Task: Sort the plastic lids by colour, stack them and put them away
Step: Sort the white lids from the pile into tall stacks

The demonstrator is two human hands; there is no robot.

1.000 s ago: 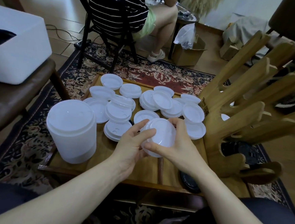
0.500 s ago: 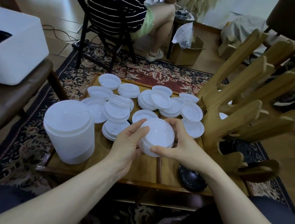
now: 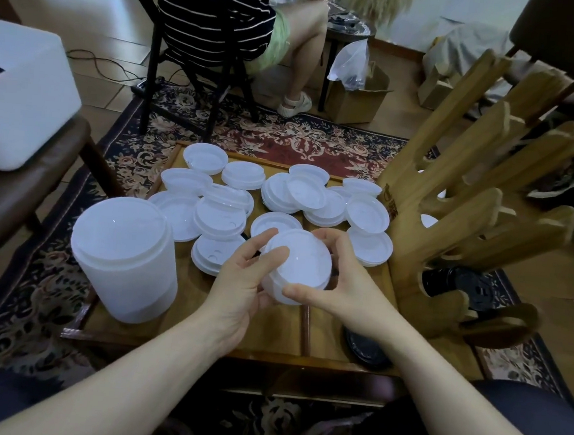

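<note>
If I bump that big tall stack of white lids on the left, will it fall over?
Probably. The tall stack of white lids rises well above the loose lids nearby, so a push near its top could tip it. Thin plastic likely makes it light, so it might also slide across the wooden tray.

A lived-in home room, used here for informal sorting work, is shown. A patterned red and dark floral rug (image 3: 285, 138) is laid over a tiled floor (image 3: 89, 6), and a low wooden surface (image 3: 198, 316) is set on it, strewn with white plastic lids (image 3: 308, 195). A black wooden chair (image 3: 188, 55) is occupied by a seated person in a striped top (image 3: 219, 16). An open cardboard box (image 3: 356, 99) holding a plastic bag is placed on the floor, and a black cable (image 3: 105, 65) is trailed nearby. A carved wooden rack (image 3: 468, 204) is stood at the right.
</note>
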